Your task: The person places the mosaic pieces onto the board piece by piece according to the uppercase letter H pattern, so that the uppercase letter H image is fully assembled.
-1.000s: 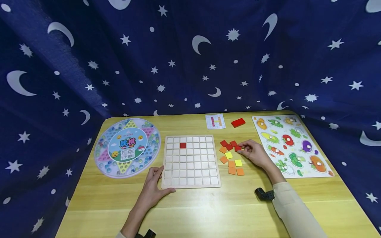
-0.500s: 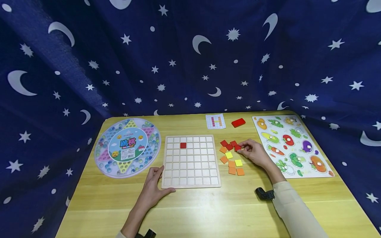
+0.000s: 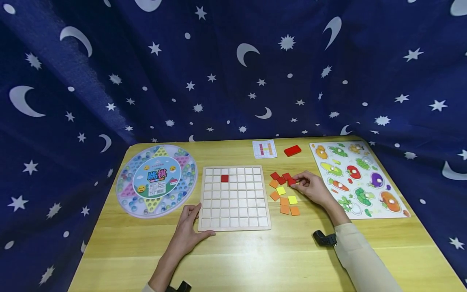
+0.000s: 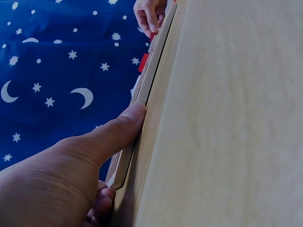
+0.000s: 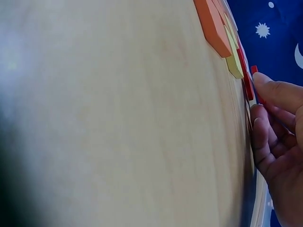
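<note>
A square wooden grid board (image 3: 234, 198) lies mid-table, with one red tile (image 3: 224, 178) in an upper cell. My left hand (image 3: 187, 233) grips its lower left corner; in the left wrist view the thumb of my left hand (image 4: 80, 165) presses along the board's edge (image 4: 154, 71). My right hand (image 3: 313, 188) pinches a red tile (image 3: 291, 182) at the right of the loose tiles. In the right wrist view that tile (image 5: 254, 70) stands at the thumb tip of my right hand (image 5: 281, 127). Red, orange (image 3: 294, 211) and yellow (image 3: 280, 190) tiles lie between board and hand.
A printed pattern card (image 3: 264, 149) and a red block (image 3: 292, 151) lie behind the board. At the left is a round marble game board (image 3: 157, 181); at the right, a vegetable puzzle board (image 3: 359, 178). A dark blue curtain (image 3: 219, 73) with moons and stars hangs behind.
The red tile at my right fingertips has shifted and tilted very slightly. Otherwise both hands and the board keep their places.
</note>
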A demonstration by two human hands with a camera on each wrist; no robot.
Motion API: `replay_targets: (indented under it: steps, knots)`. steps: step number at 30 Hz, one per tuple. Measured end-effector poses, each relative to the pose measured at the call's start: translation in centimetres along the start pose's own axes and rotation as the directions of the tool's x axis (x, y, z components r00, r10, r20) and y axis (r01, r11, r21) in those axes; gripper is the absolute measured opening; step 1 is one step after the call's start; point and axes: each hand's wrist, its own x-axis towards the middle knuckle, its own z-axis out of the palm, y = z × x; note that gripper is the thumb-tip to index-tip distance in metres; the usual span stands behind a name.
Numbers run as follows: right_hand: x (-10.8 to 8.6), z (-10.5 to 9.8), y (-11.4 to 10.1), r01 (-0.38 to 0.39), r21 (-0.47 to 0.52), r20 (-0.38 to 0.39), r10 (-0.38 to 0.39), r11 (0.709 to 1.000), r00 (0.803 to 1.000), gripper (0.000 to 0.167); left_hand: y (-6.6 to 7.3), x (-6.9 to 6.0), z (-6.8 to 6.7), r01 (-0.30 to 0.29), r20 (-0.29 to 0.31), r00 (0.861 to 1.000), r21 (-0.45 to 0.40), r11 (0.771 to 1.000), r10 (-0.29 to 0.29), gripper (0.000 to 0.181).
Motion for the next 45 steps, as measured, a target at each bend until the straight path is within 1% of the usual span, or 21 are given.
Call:
replay_targets:
  steps: [6,11,17,22,28,36,39,45]
  knots:
    - [0.2,0.0,-0.5,0.026,0.010,0.004,-0.026,1.000,1.000,0.024,-0.1,0.0,0.0,-0.020,-0.012,1.000,0.013,1.000,0.020,0.100]
    - [0.4,0.2,-0.7,0.039,0.024,0.001,-0.039,0.999,0.999,0.023,-0.1,-0.1,0.1,-0.027,-0.019,0.999,0.007,1.000,0.027,0.101]
    - [1.1,1.0,-1.6,0.087,0.044,0.025,-0.088,0.995,0.996,0.022,-0.1,0.1,0.2,-0.029,-0.013,1.000,-0.012,1.000,0.029,0.100]
    - [1.8,1.9,-3.0,0.102,0.054,0.059,-0.106,0.993,0.993,0.020,-0.1,0.2,0.3,-0.024,-0.002,1.000,-0.028,0.999,0.024,0.100]
    - [2.9,3.3,-5.1,0.119,0.065,0.081,-0.124,0.991,0.989,0.018,-0.2,0.0,0.3,-0.016,-0.003,1.000,-0.023,1.000,0.016,0.100]
    - [3.9,5.2,-7.5,0.178,0.068,0.136,-0.186,0.982,0.973,0.018,-0.2,0.0,0.2,-0.019,-0.003,1.000,-0.010,1.000,0.019,0.100]
    - [4.2,6.0,-8.3,0.191,0.056,0.147,-0.197,0.980,0.969,0.017,-0.1,0.0,0.3,-0.020,-0.004,1.000,-0.011,1.000,0.020,0.099]
    - [5.0,7.5,-9.5,0.216,0.044,0.158,-0.221,0.975,0.962,0.016,-0.1,-0.1,0.1,-0.026,-0.008,1.000,0.013,1.000,0.026,0.099]
